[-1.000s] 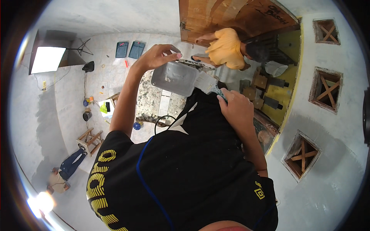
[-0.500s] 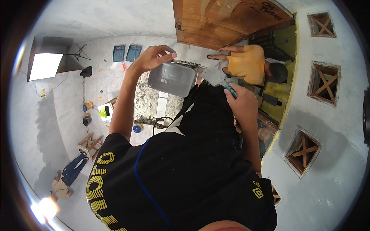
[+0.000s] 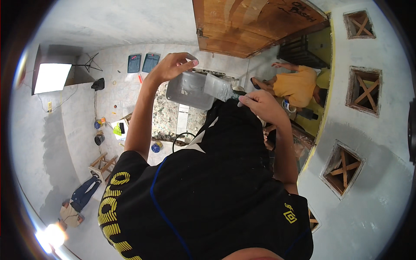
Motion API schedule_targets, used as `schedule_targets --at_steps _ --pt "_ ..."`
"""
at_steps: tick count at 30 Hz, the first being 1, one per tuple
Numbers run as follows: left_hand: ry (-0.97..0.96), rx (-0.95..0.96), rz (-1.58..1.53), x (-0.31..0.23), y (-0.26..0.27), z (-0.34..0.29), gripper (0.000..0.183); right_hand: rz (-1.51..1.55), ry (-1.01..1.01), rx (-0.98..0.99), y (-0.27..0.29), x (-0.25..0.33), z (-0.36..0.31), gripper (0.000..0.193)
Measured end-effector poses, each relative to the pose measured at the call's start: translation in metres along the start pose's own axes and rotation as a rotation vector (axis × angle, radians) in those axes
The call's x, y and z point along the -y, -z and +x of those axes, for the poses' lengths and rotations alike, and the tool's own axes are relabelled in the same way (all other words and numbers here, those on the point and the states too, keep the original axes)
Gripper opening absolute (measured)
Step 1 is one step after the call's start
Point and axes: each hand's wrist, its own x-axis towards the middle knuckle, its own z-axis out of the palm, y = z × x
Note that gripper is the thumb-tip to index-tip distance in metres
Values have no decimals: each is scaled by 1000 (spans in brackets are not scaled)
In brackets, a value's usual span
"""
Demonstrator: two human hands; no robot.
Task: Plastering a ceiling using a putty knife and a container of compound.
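My right hand (image 3: 264, 106) grips a wide paintbrush (image 3: 216, 88) by its mottled green handle, most of which is hidden by the fingers. The pale bristles lie over the right side of a grey rectangular tray (image 3: 190, 100), whose inside is smeared with a lighter coat. At the tray's far left corner is my left hand (image 3: 173, 67), fingers curved and apart with nothing visible between them. Whether it touches the rim I cannot tell. Beneath the tray is a speckled, stained surface (image 3: 164, 119).
A person in a yellow shirt (image 3: 294, 84) is low at the right, near a white pail (image 3: 287, 105). A wooden door (image 3: 255, 26) stands beyond. Two dark paint trays (image 3: 150, 63) lie far left; a wooden stool (image 3: 103, 165) and another person (image 3: 78, 201) are further left.
My right hand has brought the paintbrush left, so its bristles now overlap the tray. The person in yellow has shifted right, bringing the white pail into sight. My left hand stays put.
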Motion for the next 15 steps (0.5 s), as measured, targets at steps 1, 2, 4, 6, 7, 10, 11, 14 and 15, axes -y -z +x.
schedule_targets --at_steps 1,2,4,6,7,10,11,14,15 --pt "-5 -1 12 2 -2 1 54 -38 21 10 -1 -4 3 34" --pt "-5 -4 14 3 -2 1 54 -38 24 10 -2 -10 6 34" --pt "-38 -1 -23 6 -3 1 59 -219 -58 66 -1 -19 11 38" --pt "-28 6 -23 4 0 0 61 -217 -35 10 -5 -18 8 36" --pt "-16 13 -24 4 0 0 63 -215 -12 -46 -8 -18 5 34" --pt "-82 -9 -31 8 4 0 64 -151 0 -139 -11 -12 -7 32" --pt "-81 -7 -31 7 3 0 64 -149 -2 -139 -11 -10 -10 32" --pt "-62 -20 -62 7 1 -2 63 -185 -85 -171 -10 -5 -18 33" --pt "-61 -18 -49 10 2 -1 63 -207 -88 -207 -10 -3 -20 32"
